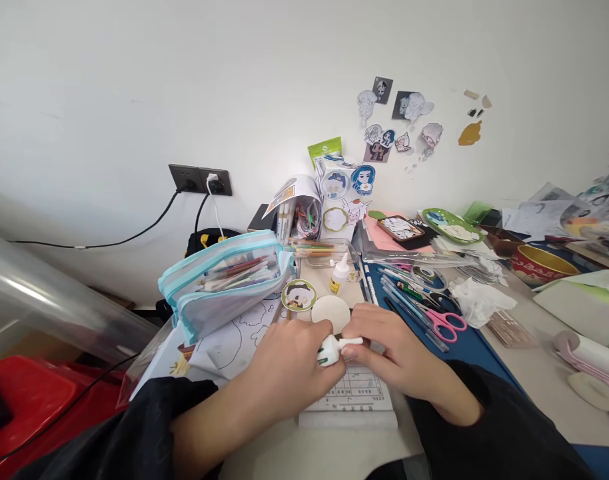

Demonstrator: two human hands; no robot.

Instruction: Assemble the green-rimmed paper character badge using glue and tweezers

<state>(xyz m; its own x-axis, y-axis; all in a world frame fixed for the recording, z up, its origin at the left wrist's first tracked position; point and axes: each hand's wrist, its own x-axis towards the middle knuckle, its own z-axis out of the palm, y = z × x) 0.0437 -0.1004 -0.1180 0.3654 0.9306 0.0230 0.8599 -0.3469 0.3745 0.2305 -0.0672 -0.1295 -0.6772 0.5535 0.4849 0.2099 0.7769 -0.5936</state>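
Note:
My left hand (289, 367) and my right hand (392, 353) meet over a white printed sheet (354, 393) at the desk's front. Both are closed on one small white plastic tool with a green mark (333, 349), the left round its body, the right pinching its tip. Just behind them lie a round cream disc (331, 312) and a round character sticker (298, 295). A small glue bottle (339, 275) stands further back.
A light-blue pencil case (224, 283) stuffed with pens lies to the left on colouring sheets. Pink-handled scissors (447, 322), several pens and crumpled tissue (477, 300) sit on a blue mat at right. Stickers, a decorated box (342, 193), a bowl (539, 265) and wall sockets (199, 179) are behind.

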